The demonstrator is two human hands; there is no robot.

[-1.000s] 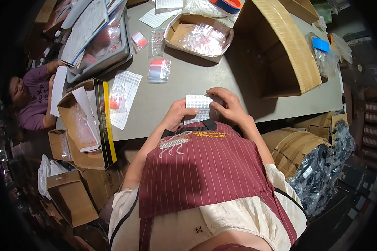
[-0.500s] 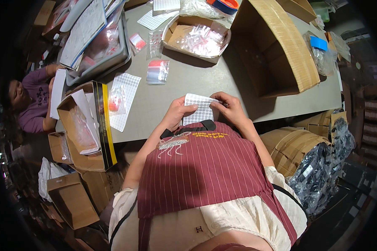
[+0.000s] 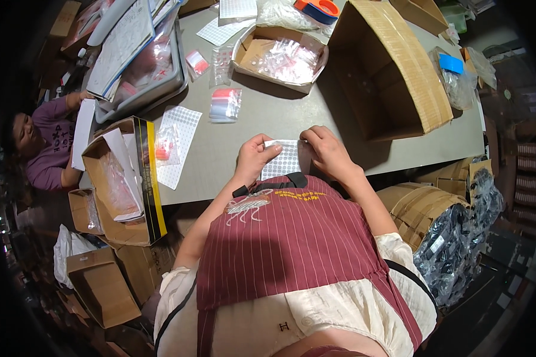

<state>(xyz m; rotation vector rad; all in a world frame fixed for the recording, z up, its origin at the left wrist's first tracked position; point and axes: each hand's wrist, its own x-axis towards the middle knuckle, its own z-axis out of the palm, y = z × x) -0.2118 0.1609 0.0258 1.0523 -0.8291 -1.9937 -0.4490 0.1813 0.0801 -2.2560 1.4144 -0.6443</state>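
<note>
A white sheet of round grey stickers (image 3: 280, 160) hangs upright in front of my apron, at the near edge of the table. My left hand (image 3: 256, 159) grips its left side, thumb lying across the front. At the sheet's top right corner, the fingertips of my right hand (image 3: 327, 154) are pinched on the edge; anything small between them is hidden. Beyond my hands lies a stack of small clear zip bags (image 3: 225, 106) with a red band. A shallow carton (image 3: 244, 65) behind it holds many small filled clear bags.
A large open cardboard box (image 3: 411, 65) stands at right. To the left are a grey bin (image 3: 175, 89) of bags and papers, another sticker sheet (image 3: 184, 122) and a black-yellow carton (image 3: 150, 178). An orange-blue tape roll (image 3: 321, 9) sits far back. A person (image 3: 47, 137) works at far left.
My right hand has moved slightly up, and its fingers now sit at the sheet's top right corner rather than over its front. The sheet looks flatter. My left hand keeps its grip.
</note>
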